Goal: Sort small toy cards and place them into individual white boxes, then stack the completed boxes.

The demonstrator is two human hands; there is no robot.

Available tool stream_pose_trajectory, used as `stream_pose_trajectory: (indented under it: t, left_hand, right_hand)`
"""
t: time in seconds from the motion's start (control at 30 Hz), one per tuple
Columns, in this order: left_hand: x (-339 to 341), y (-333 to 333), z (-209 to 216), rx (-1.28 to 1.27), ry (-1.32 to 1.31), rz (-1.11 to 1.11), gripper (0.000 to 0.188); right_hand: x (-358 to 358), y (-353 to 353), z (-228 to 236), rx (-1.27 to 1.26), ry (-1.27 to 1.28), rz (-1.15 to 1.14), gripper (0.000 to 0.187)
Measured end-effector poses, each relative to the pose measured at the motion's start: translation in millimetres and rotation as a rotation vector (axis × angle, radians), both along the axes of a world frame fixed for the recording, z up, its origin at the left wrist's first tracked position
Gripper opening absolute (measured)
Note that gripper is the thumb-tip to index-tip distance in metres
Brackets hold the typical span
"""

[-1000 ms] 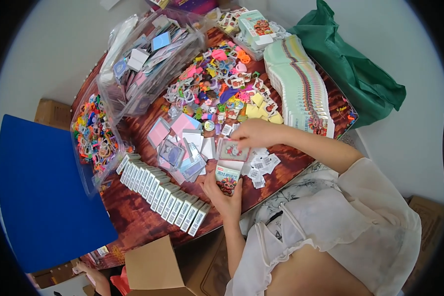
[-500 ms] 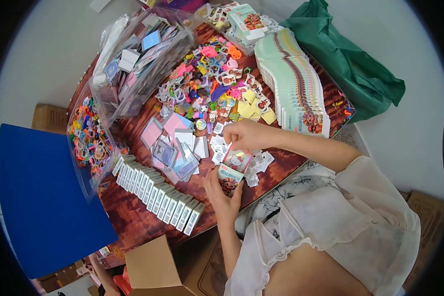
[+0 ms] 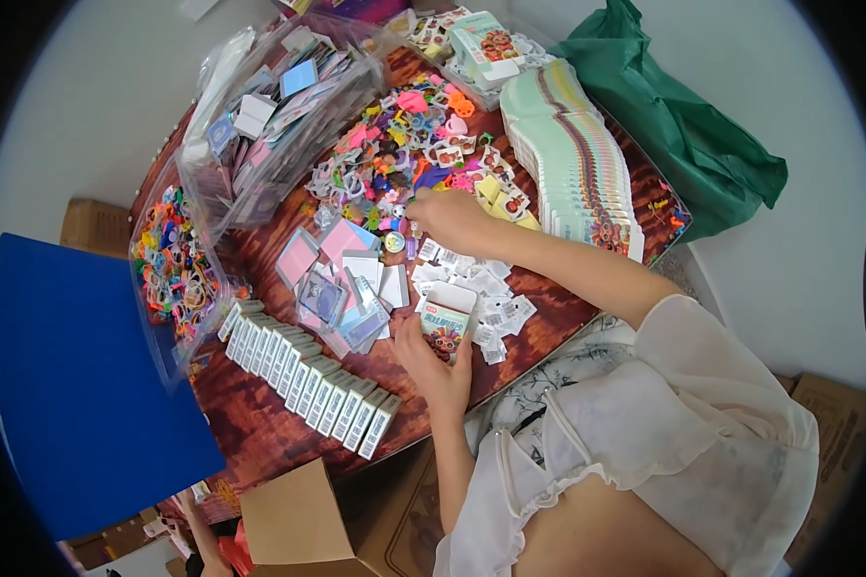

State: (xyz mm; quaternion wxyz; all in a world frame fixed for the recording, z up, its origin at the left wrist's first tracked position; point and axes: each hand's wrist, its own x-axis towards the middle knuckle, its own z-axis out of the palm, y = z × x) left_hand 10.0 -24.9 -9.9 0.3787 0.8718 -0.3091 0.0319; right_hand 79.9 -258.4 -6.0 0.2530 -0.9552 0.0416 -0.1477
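Note:
My left hand [image 3: 433, 370] grips a small printed carton [image 3: 446, 327] near the table's front edge, thumb on one side and fingers on the other. The carton's far end stands open, its white flap raised. Over the near edge of a heap of colourful plastic trinkets [image 3: 394, 159] is my right hand [image 3: 445, 219], fingers curled down and partly hidden; what they pinch, if anything, cannot be made out. Small white printed slips [image 3: 496, 303] lie beside the carton. Left of it is a loose pile of pink, blue and white cards [image 3: 342, 279].
A row of filled-looking cartons [image 3: 308, 380] stands at the front left. Flat cartons are stacked in a long row [image 3: 573, 159] at right, by a green bag [image 3: 669, 125]. Clear bins hold cards [image 3: 289, 106] and trinkets [image 3: 175, 260]. An open cardboard box [image 3: 298, 514] sits below.
My right hand has left the carton and moved up and left to the trinket heap. The pinkish card it held at the carton's mouth no longer shows; the carton's open flap does.

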Motion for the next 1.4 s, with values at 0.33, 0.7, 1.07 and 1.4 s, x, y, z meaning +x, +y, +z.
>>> stream_pose_trajectory:
  t: [0.33,0.7,1.07,1.4]
  left_hand:
    - [0,1,-1,-0.017,0.053,0.019,0.074]
    - [0,2,-1,-0.080,0.122,0.030,0.075]
    - [-1,2,-3,-0.037,0.035,0.097,0.074]
    - [2,4,-4,0.001,0.056,0.021,0.078]
  right_hand:
    - [-12,-2,10,0.539,0.069,-0.022,0.013]
    - [-38,33,14,0.350,0.016,0.096,0.013]
    - [-38,32,9,0.308,-0.104,0.054,0.022]
    - [-77,48,12,0.549,0.118,0.380,0.045]
